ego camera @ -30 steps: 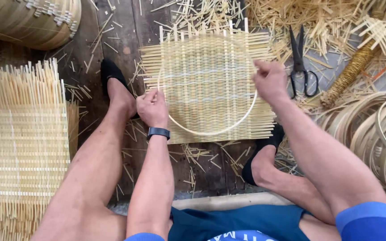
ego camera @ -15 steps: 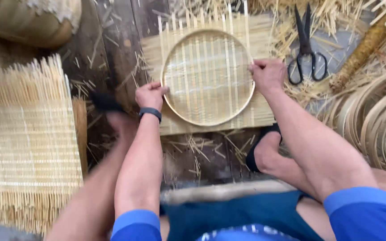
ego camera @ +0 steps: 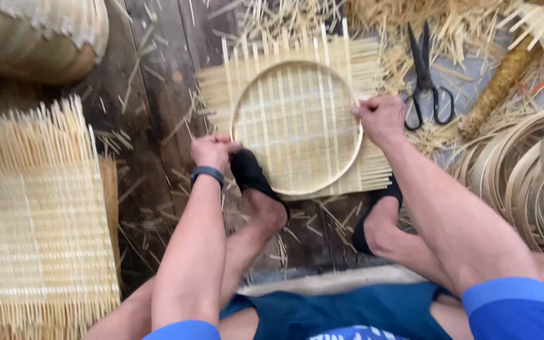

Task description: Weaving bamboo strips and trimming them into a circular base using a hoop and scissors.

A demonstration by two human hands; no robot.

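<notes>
A square woven bamboo mat (ego camera: 373, 69) lies on the dark wooden floor with a round bamboo hoop (ego camera: 297, 64) pressed onto it. My left hand (ego camera: 212, 151) is closed on the hoop's left rim together with the mat's edge, a dark band on its wrist. On the hoop's right rim, my right hand (ego camera: 380, 118) grips rim and mat. A foot in a black sock (ego camera: 250, 175) presses on the hoop's lower left edge. My other foot (ego camera: 376, 217) rests at the mat's lower right corner.
Black scissors (ego camera: 428, 82) lie right of the mat. A stack of bamboo hoops (ego camera: 524, 176) sits at the right edge. A pile of woven mats (ego camera: 33, 214) is on the left, a basket (ego camera: 39, 38) at top left. Loose bamboo strips (ego camera: 448, 19) litter the floor.
The hoop now sits on top of the mat. My left foot has moved from the mat's left side onto the hoop's lower left edge. Both hands stay on the rim.
</notes>
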